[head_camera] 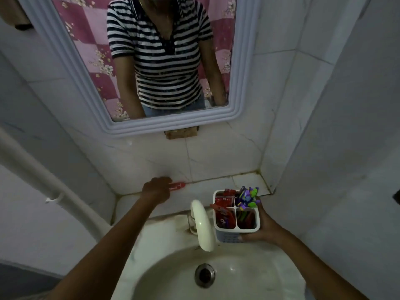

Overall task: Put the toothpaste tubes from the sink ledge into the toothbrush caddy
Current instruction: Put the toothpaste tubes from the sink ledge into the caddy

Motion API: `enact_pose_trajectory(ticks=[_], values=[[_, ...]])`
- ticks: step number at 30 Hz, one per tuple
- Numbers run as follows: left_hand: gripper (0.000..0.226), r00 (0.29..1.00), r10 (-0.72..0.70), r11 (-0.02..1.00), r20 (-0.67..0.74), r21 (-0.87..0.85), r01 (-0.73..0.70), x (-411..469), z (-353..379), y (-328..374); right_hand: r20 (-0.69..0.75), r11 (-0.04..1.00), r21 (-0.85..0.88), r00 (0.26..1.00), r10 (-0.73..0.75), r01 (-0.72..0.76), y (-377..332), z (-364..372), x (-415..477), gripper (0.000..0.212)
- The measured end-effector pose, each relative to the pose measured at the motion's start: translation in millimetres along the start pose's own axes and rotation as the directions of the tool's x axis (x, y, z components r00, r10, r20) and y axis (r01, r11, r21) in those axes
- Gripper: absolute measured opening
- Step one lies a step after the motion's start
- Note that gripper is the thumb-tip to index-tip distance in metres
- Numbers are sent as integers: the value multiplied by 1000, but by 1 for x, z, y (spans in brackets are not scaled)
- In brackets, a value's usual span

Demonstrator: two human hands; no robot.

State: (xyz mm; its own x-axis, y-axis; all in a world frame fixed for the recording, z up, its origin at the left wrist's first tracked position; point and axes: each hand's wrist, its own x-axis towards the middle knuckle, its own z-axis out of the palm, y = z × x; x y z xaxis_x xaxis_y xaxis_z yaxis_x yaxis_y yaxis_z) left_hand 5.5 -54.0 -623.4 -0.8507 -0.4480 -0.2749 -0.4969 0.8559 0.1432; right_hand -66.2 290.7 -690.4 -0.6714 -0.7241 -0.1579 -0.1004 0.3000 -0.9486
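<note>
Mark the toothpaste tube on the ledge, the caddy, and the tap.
toothpaste tube [178, 185]: head view, red body beside left hand
caddy [236, 207]: head view, centre divider
tap [202, 224]: head view, spout top

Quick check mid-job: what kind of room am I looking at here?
Most likely a small home bathroom: a white sink with a tap, a framed mirror on tiled walls, and a toothbrush caddy in the right hand.
</note>
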Motion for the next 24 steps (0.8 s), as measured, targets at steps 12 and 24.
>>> enact_pose_trajectory(ticks=[12, 24], values=[[32, 997, 69, 998, 24, 13, -69, 6, 39, -17, -9, 1000, -19, 1000, -22, 22, 1, -2, -2, 119], [25, 785, 441, 647, -434, -453, -613, -83, -108, 107, -31, 999, -33, 999, -16, 15, -4, -1, -3, 124]])
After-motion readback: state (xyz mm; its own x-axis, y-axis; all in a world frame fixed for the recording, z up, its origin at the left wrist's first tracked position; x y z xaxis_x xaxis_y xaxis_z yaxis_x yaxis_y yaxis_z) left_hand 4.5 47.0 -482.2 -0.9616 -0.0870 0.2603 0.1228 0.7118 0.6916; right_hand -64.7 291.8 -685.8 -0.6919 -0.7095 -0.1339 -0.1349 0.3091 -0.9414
